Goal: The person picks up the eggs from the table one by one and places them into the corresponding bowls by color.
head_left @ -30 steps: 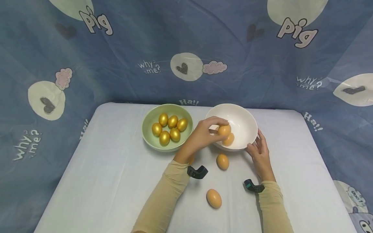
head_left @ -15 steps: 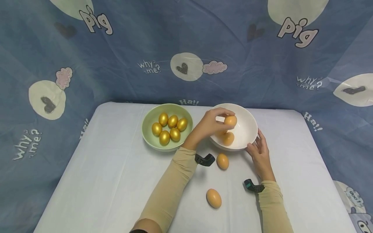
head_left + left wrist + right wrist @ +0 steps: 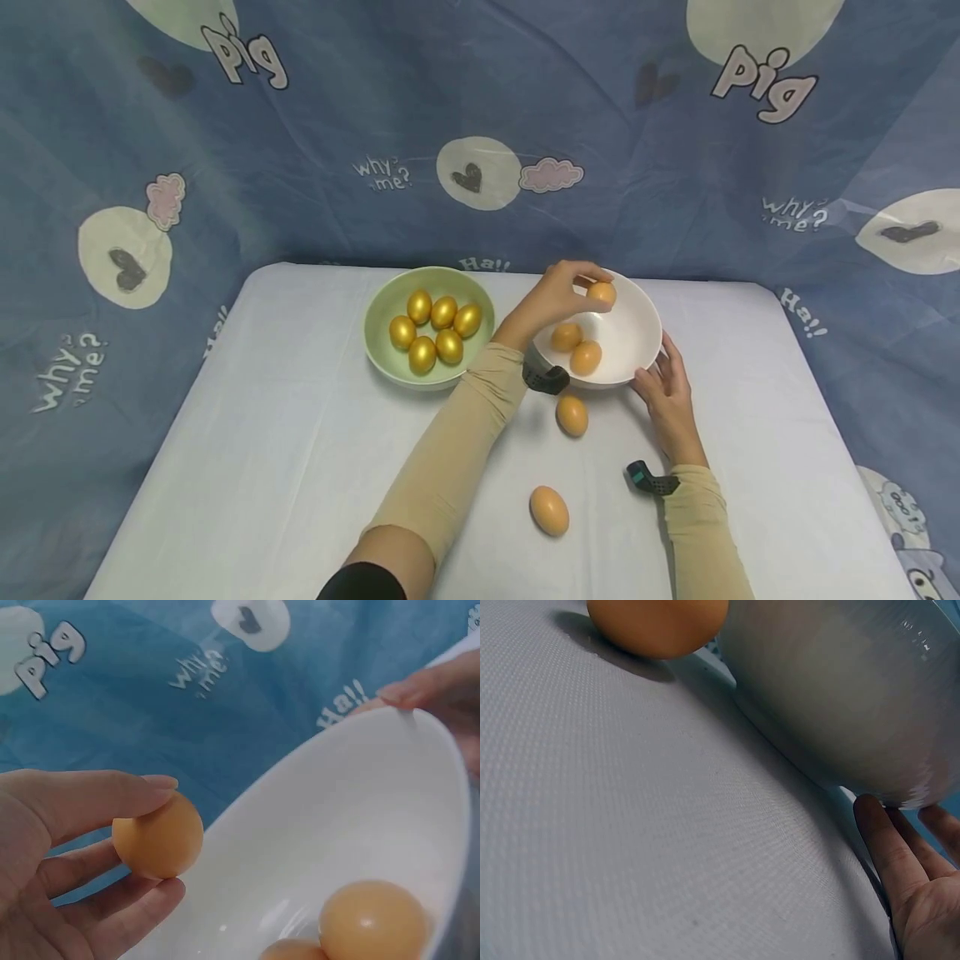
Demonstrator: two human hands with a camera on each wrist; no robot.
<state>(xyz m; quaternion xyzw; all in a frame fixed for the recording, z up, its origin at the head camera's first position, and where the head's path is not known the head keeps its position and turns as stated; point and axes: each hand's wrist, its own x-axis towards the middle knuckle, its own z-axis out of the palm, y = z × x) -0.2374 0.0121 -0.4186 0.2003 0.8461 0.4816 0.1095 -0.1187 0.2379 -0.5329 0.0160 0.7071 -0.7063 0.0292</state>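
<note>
My left hand point(image 3: 564, 293) pinches a brown egg point(image 3: 602, 293) between thumb and fingers, over the far part of the white bowl point(image 3: 633, 333). In the left wrist view the held egg point(image 3: 159, 836) shows up close, beside the bowl's rim point(image 3: 330, 735). Two more brown eggs, one at the left point(image 3: 566, 337) and one nearer point(image 3: 586, 357), lie inside that bowl. My right hand point(image 3: 670, 400) holds the bowl's near right side, thumb and fingers spread along its outer wall. Seen from the right wrist, its fingertips point(image 3: 870, 810) touch the bowl low on the outside.
Left of the white bowl stands a green bowl point(image 3: 375, 354) with several gold eggs point(image 3: 422, 354) inside. One brown egg point(image 3: 572, 415) lies on the white table point(image 3: 262, 467) just before the white bowl, another point(image 3: 549, 511) nearer the front. Patterned blue cloth point(image 3: 315, 208) hangs behind.
My left hand has moved up and to the right over the white bowl with its egg, uncovering another egg inside. The right hand has stayed at the bowl's side.
</note>
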